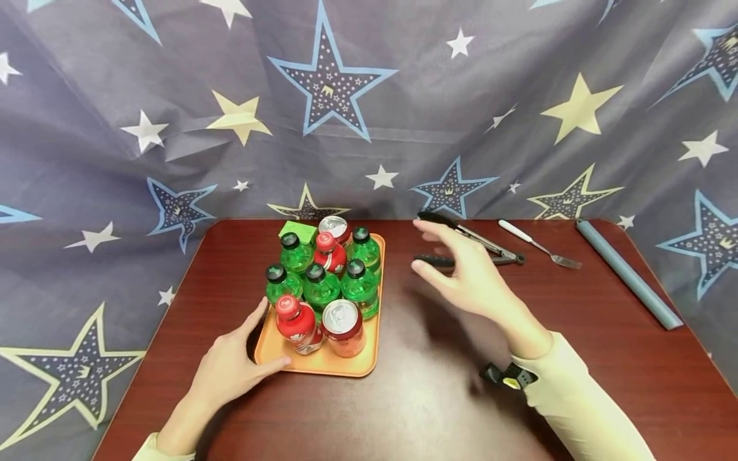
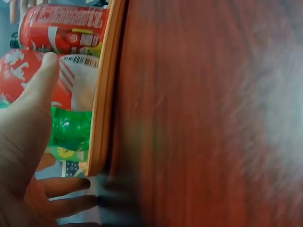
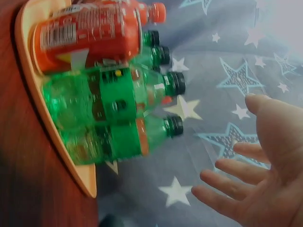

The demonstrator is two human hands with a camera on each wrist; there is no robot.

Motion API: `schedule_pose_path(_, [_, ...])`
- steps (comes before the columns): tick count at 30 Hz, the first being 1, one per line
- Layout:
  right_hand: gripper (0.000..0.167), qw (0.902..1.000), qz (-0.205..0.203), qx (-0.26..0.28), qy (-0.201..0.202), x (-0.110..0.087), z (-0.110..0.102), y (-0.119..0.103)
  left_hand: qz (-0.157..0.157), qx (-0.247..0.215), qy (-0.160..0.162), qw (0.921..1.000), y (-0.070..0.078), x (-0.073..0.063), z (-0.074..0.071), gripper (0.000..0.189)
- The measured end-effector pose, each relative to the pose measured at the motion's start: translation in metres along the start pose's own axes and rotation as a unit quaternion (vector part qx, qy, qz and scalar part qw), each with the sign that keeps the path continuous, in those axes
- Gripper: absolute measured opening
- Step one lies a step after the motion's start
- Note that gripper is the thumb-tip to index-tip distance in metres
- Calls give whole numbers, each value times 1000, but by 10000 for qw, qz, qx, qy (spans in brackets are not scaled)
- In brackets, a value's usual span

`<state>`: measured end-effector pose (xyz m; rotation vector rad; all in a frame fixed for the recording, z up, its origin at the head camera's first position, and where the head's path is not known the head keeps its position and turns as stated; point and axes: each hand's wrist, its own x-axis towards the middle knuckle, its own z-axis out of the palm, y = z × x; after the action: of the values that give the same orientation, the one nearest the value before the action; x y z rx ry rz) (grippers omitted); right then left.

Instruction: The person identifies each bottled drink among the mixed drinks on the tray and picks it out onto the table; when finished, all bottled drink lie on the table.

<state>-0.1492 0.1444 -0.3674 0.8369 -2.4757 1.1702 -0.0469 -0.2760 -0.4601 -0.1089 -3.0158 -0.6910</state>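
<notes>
I see the tray (image 1: 346, 369) left of centre, with wide surface (image 1: 438, 410) in front and rightward; my left grip (image 1: 233, 362) spreads loosely around its near-left corner, contact unclear, while my right grip (image 1: 473, 278) hovers wide and empty beyond its right edge. I count five green bottles (image 1: 321, 291), two red bottles (image 1: 297, 328), two cans (image 1: 344, 336) and, behind, one green box (image 1: 298, 231).

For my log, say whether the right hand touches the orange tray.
No: the head view shows a gap between the right hand and the orange tray.
</notes>
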Motion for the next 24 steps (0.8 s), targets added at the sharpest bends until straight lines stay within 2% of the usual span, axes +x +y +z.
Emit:
schedule_pose_path(4, [62, 9987, -111, 399, -281, 7, 18, -9, -193, 161, -96, 9996, 5, -5, 5, 124])
schedule_pose_path(8, [59, 9968, -228, 581, -508, 13, 35, -13, -218, 275, -152, 9993, 10, -5, 8, 135])
schedule_pose_path(15, [57, 9965, -441, 313, -639, 20, 61, -18, -302, 456, -238, 9982, 14, -3, 11, 144])
schedule_pose_path(20, [52, 9970, -274, 75, -722, 22, 77, -21, -400, 589, -332, 9969, 14, -2, 10, 142])
schedule_pose_path(24, [47, 9977, -163, -156, -637, 22, 87, -21, -340, 799, -429, 9953, 16, 0, 5, 138])
